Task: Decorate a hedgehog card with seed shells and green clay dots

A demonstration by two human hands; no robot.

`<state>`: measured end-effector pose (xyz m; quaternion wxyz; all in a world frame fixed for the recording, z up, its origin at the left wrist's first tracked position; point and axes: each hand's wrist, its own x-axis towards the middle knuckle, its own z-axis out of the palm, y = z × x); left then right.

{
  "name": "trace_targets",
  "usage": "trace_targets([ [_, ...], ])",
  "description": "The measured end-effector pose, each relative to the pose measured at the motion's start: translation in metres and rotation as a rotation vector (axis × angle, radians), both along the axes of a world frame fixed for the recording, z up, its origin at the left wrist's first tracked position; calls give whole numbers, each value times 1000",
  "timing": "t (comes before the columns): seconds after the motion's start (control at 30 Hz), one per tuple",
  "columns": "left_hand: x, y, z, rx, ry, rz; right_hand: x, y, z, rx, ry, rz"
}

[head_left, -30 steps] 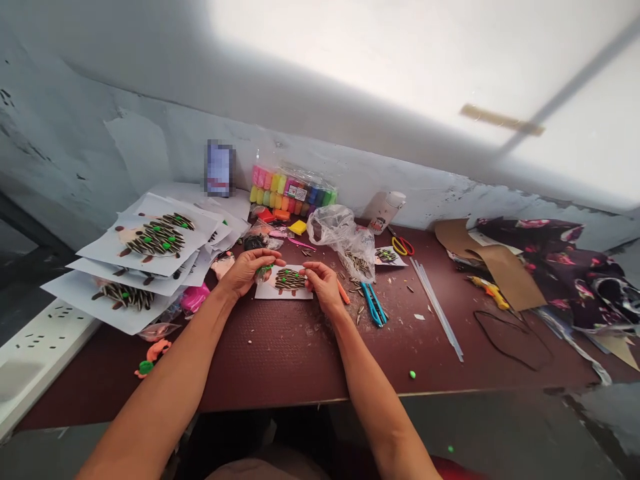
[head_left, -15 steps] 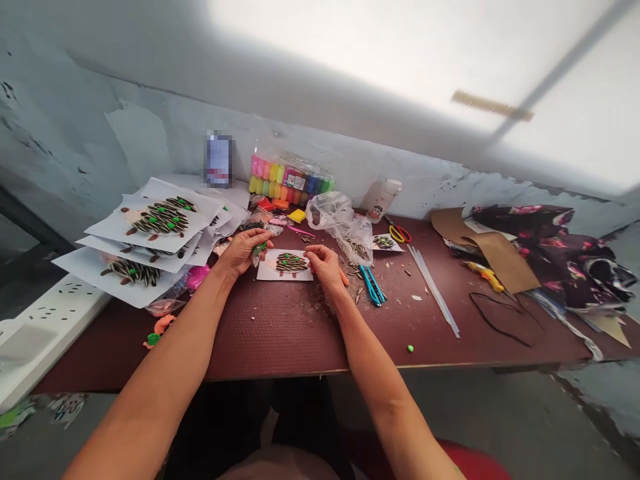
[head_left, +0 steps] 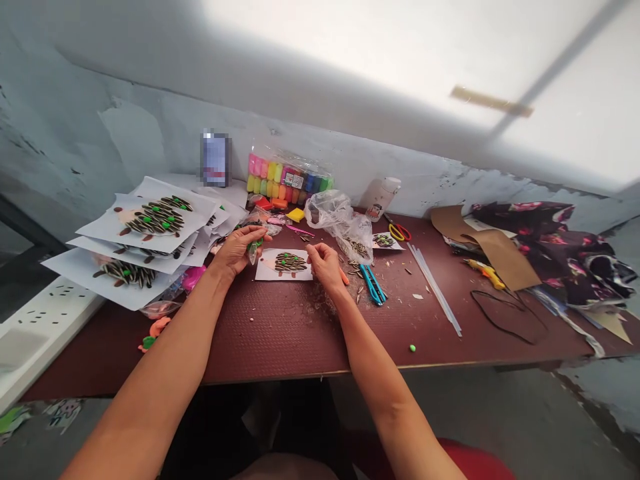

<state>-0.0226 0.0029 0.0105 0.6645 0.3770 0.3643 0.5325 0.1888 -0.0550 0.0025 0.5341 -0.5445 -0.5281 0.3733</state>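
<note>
A white card (head_left: pixel 266 272) bearing a hedgehog shape of striped seeds with green dots lies on the dark red table between my hands. At its left, my left hand (head_left: pixel 241 248) is closed on a small clear bag (head_left: pixel 254 252) with green clay in it. My right hand (head_left: pixel 324 265) is at the card's right edge, thumb and forefinger pinched together; what they hold is too small to make out. A clear plastic bag of seeds (head_left: pixel 356 247) lies beyond my right hand, beside a smaller seed-decorated card (head_left: pixel 395 247).
Finished-looking hedgehog sheets (head_left: pixel 193 230) are stacked at left, near a power strip (head_left: pixel 47 327). Coloured clay packs (head_left: pixel 287 180) and a bottle (head_left: pixel 384 199) stand behind. A blue cutter (head_left: pixel 373 285), scissors (head_left: pixel 397 232), glue sticks (head_left: pixel 435 290) and a glue gun (head_left: pixel 487 273) lie right.
My left hand has turned slightly, and the small bag now hangs lower and more to the left. My right hand has barely moved. The whole view has shifted a little.
</note>
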Motion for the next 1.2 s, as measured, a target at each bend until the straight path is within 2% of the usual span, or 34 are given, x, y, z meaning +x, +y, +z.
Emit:
trace_targets([
  [0.23,0,0,2,-26,-47,28,-2,0,0,13,-78,1],
  [0.57,1,0,2,-37,-10,32,2,2,-2,-9,-84,-1],
  [0.87,1,1,0,-19,5,27,4,1,-2,24,-199,30],
  [1.2,2,-1,2,-30,21,39,5,-1,-4,-17,-278,63],
])
